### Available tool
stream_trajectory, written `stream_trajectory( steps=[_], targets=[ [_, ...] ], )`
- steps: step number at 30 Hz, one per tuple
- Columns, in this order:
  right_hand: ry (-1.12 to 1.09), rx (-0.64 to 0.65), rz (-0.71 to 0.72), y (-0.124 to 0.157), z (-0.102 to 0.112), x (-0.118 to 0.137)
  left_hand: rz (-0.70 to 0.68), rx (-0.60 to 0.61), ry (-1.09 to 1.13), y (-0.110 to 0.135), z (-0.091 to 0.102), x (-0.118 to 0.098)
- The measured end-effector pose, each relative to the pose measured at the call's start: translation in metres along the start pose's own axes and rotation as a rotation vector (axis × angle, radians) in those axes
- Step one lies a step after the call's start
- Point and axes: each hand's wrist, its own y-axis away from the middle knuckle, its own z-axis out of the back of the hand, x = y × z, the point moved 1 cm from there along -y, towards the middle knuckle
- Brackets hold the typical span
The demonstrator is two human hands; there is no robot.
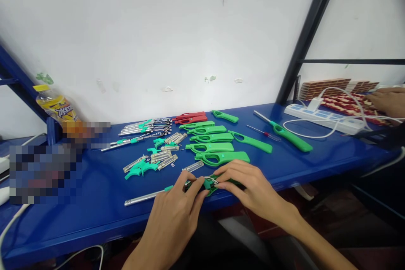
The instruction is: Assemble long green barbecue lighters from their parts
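Centrally, at the near edge of the tabletop (pixel 82 211), a green lighter handle (pixel 212 190) lies beneath both hands with its inner parts partly exposed, its silver rod (pixel 142 198) pointing left. The left hand (pixel 172 209) curls over the root of the rod, thumb and forefinger closed about a teal trigger (pixel 207 184); the right hand (pixel 247 177) pinches at a thin pale wire (pixel 215 180), its lower fingers partly hidden. Good handling would probably mean holding rod and trigger steady with the left, while the right guides the wire lightly, without tugging, clear of the handle's rim where it might be nipped. Just beyond, a row of green handles (pixel 218 147) and a loose clear tube (pixel 193 166) lie near enough to be nudged by the knuckles. Farther left are more teal triggers (pixel 148 168) and bundled rods (pixel 139 128); red handles (pixel 193 117) lie near the wall. Well apart, at right, are a thin screwdriver (pixel 264 133), a whole lighter (pixel 291 137), a power strip (pixel 325 118) and a co-worker's hand (pixel 390 102); a drink bottle (pixel 60 109) occupies the left end
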Motion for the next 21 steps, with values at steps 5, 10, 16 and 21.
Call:
stream_trajectory(
  steps=[5, 10, 16, 21],
  targets=[
    [0.005, -0.014, 0.013, 0.0009, -0.0014, -0.0004, -0.023, -0.014, -0.048, -0.0007, -0.0042, 0.0],
    [0.008, -0.025, 0.015, 0.0027, -0.0031, -0.0012, -0.063, -0.028, -0.086, -0.0026, -0.0066, 0.0],
    [0.047, -0.023, 0.006, 0.0056, -0.0059, -0.0022, -0.051, -0.04, -0.084, -0.0005, -0.0086, 0.0006],
    [0.049, -0.011, 0.004, 0.0051, -0.0043, -0.0013, -0.039, -0.047, -0.065, -0.0003, -0.0087, 0.0004]
  ],
)
